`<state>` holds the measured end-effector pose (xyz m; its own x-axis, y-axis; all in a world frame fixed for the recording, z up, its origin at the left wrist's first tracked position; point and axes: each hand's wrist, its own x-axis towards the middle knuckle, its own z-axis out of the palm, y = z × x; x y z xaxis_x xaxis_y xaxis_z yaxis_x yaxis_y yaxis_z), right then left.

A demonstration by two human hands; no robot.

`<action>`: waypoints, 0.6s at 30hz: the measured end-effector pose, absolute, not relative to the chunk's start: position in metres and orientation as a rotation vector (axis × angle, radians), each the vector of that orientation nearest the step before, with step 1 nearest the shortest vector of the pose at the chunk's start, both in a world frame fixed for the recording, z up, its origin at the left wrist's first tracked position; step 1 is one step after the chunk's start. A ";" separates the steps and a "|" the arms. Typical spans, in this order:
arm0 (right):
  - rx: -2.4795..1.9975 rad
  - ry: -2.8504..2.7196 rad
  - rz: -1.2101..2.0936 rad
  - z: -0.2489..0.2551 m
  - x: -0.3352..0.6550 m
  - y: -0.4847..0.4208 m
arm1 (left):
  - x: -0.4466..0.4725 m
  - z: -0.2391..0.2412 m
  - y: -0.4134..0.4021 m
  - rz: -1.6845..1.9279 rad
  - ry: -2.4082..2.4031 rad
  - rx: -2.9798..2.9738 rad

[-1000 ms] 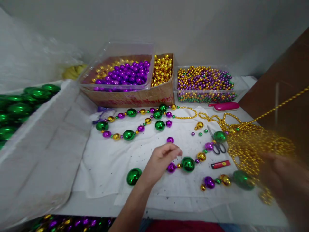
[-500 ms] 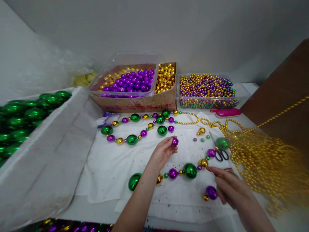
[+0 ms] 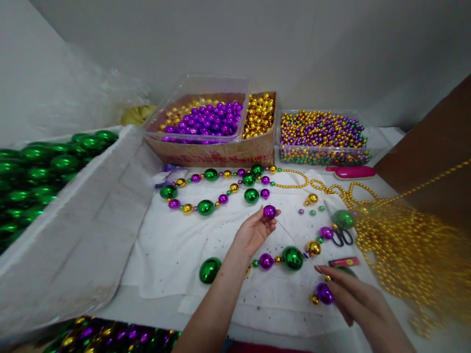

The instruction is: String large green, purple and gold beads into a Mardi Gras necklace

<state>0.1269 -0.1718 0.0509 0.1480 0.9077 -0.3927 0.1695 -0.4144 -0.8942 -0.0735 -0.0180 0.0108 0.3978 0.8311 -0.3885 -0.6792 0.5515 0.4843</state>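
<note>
My left hand (image 3: 253, 234) pinches a purple bead (image 3: 269, 212) between its fingertips, raised a little off the white cloth (image 3: 176, 250). My right hand (image 3: 355, 299) is closed on a thin needle (image 3: 294, 241) whose tip points at that bead. Below the hands lies a half-strung line of beads, with a big green bead (image 3: 292, 258), a purple one (image 3: 265, 261) and a gold one (image 3: 314, 247). A loose green bead (image 3: 210, 270) rests to the left, beside my forearm. A finished strand (image 3: 206, 191) loops farther back on the cloth.
A cardboard box (image 3: 213, 152) carries a clear tray of purple beads (image 3: 206, 117) and gold beads (image 3: 259, 113). A clear tub of small mixed beads (image 3: 322, 135) stands right of it. Gold bead strings (image 3: 401, 240) pile at right, by scissors (image 3: 340, 230) and a red lighter (image 3: 344, 262). Green balls (image 3: 33, 171) fill a box at left.
My left hand picked the purple bead off the cloth and lifted it. My right hand came in from the gold strings and now holds the needle toward the bead.
</note>
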 end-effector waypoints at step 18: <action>-1.718 -1.020 1.304 0.048 0.123 -0.174 | -0.072 0.011 -0.023 0.986 0.595 0.342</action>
